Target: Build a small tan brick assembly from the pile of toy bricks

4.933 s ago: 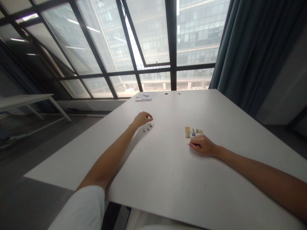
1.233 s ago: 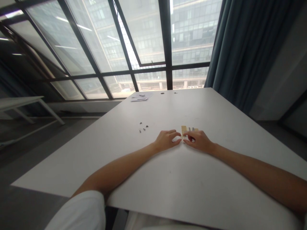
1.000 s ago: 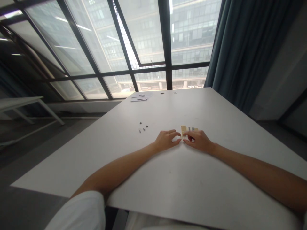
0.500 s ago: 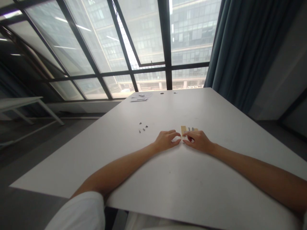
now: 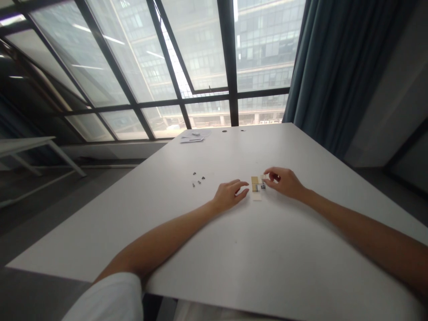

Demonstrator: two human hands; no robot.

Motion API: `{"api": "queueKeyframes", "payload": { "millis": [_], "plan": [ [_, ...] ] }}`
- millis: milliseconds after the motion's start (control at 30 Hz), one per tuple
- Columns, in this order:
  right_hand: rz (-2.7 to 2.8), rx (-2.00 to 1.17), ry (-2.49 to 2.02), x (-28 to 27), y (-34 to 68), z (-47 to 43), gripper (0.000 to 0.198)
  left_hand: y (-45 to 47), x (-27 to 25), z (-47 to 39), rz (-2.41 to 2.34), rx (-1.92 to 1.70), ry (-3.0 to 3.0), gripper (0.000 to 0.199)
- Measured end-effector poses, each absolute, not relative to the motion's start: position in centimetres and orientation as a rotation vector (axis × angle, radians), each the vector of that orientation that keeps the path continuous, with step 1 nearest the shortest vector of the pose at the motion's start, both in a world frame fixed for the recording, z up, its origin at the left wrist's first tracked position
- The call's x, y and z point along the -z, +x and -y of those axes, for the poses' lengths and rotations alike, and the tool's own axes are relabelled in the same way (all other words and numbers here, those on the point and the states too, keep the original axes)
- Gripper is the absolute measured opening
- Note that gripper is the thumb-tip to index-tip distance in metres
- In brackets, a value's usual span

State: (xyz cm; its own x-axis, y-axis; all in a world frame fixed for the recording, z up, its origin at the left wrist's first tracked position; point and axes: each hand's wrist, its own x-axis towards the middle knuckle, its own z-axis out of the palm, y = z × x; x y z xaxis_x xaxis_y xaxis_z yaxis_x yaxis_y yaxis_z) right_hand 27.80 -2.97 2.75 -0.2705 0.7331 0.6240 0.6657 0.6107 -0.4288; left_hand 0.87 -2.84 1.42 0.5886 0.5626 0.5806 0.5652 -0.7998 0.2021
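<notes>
On the white counter [image 5: 234, 240], the right hand [image 5: 286, 182] has shifted from the near part of the board to its far right; its fingers are curled narrow, and whether they grip anything I cannot tell. The left hand [image 5: 229, 196] has eased back just beside the board's left edge, thumb and finger parted, nothing visible between. The yellow-and-white board [image 5: 254, 180] lies flat between them, its near part now uncovered, which suggests attention has moved to the far corner. Right fingertips hide some of that side. Four dark bits [image 5: 203, 178] lie left, too small to identify.
</notes>
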Motion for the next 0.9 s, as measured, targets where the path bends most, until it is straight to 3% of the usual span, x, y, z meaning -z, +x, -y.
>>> {"api": "queueKeyframes", "payload": {
  "millis": [267,900],
  "plan": [
    [2.342,-0.364,-1.39,-6.8,31.8,1.8,0.029,0.8,-1.3,2.5,1.029,1.051,-2.824,0.035],
    [2.434,-0.459,-1.515,-2.2,31.6,0.3,0.026,0.7,-1.4,2.8,1.115,1.074,-2.844,0.034]
  ]
}}
